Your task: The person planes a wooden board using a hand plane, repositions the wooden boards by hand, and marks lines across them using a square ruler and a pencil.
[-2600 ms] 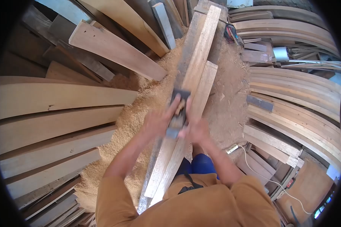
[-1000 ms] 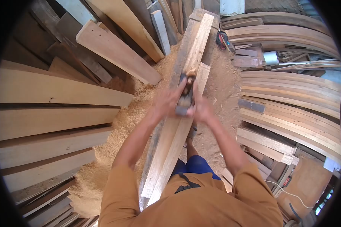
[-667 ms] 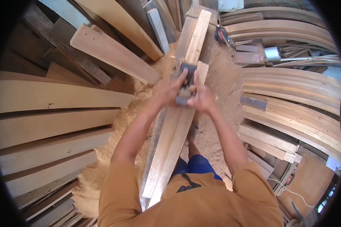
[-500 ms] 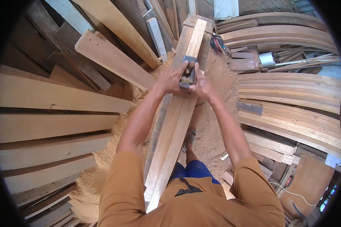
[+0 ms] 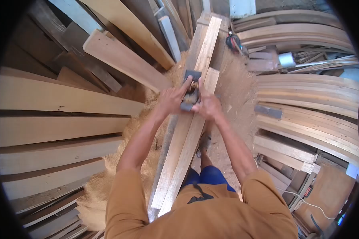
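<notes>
A dark hand plane point(image 5: 193, 74) rests on two long pale boards lying side by side, the left board point(image 5: 174, 151) and the right board point(image 5: 190, 147). Curled shavings show in the plane's opening. My left hand point(image 5: 172, 100) grips its left side, with a finger stretched forward along the top. From the right side my right hand point(image 5: 208, 105) holds the plane, thumb near its rear end. The left board reaches farther away from me than the right one. Both lie on a rough wooden bench point(image 5: 193, 47).
Several thick planks point(image 5: 68, 95) fan out on the left, with sawdust point(image 5: 97, 195) beside them. Curved boards point(image 5: 307, 89) are stacked on the right. A cable coil point(image 5: 233, 42) lies near the bench's far end. A white cord point(image 5: 307, 202) runs over a brown panel at lower right.
Both hands have drawn the plane back toward me along the boards, uncovering the right board's far end. The view has shifted slightly.
</notes>
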Tool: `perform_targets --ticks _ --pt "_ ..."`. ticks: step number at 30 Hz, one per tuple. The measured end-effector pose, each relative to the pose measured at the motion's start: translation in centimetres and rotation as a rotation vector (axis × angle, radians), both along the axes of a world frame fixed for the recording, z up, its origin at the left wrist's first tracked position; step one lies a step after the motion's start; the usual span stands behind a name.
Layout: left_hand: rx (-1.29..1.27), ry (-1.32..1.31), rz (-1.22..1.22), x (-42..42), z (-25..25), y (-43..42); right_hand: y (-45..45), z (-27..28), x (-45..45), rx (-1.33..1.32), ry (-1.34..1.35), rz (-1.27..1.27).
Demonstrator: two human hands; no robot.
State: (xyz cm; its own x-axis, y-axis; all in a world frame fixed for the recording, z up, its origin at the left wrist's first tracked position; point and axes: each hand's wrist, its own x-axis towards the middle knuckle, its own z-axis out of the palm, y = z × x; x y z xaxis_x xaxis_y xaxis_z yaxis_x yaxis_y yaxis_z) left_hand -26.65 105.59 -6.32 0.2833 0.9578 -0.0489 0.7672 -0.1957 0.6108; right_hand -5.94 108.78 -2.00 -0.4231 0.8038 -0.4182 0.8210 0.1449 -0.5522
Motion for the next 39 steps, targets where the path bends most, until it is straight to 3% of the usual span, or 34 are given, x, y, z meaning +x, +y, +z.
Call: perform_targets --ticks 1,2,4,5,7,9,11,13,15,17,19,22,25,28,30,34,37,39 --pt "-0.066 0.033 -0.015 0.3 0.5 2.5 2.1 -1.5 0.6 0.133 -0.021 -0.019" --pt "0.147 0.045 0.039 0.5 2.4 3.6 3.3 -2.4 1.6 0.256 -0.043 -0.038" --pt "0.525 0.074 0.148 0.6 6.5 3.4 2.6 1.5 3.5 0.097 0.478 -0.311" --pt "0.504 -0.037 0.282 0.5 6.6 2.0 1.7 3.0 4.9 0.008 0.736 -0.456" --pt "0.486 -0.254 0.543 -0.7 7.4 -1.3 -1.1 0.5 10.3 0.038 0.771 -0.577" --pt "0.201 -0.179 0.691 -0.8 5.0 -6.3 -5.5 -0.5 13.7 0.058 0.745 -0.746" --pt "0.002 -0.107 0.715 1.5 1.1 -10.7 -9.8 -4.1 19.6 -0.135 0.579 -0.879" --pt "-0.019 0.037 0.597 4.5 -2.3 -14.6 -14.6 -6.0 22.0 -0.276 0.518 -1.105" --pt "-0.194 -0.023 0.587 7.1 0.2 -15.1 -18.5 -9.5 25.7 -0.43 0.407 -1.234" --pt "-0.257 0.029 0.642 10.1 0.4 -14.8 -21.5 -13.9 28.9 -0.423 0.202 -1.172" --pt "-0.199 0.204 0.785 12.3 -1.9 -14.5 -21.8 -13.9 29.9 -0.442 0.06 -1.097" --pt "-0.175 0.24 0.854 13.5 -0.7 -13.5 -19.7 -16.0 33.0 -0.5 0.081 -0.971" --pt "-0.132 0.301 0.83 13.4 -1.5 -13.4 -16.1 -19.2 36.6 -0.176 -0.105 -0.559" --pt "-0.223 0.238 0.849 14.0 0.0 -12.4 -10.6 -17.1 38.9 -0.324 -0.333 -0.501" --pt "-0.134 0.265 0.835 13.1 -1.5 -12.7 -7.0 -16.7 40.9 -0.415 -0.425 -0.373" --pt "-0.126 0.364 0.873 13.6 -3.8 -13.4 -2.5 -18.2 47.6 -0.302 -0.583 -0.235" --pt "-0.174 0.425 0.889 13.6 -2.5 -13.2 -0.8 -18.4 51.5 -0.214 -0.781 -0.097" --pt "-0.189 0.436 0.894 13.5 -1.8 -12.9 -1.0 -16.9 52.7 -0.154 -0.667 -0.174"
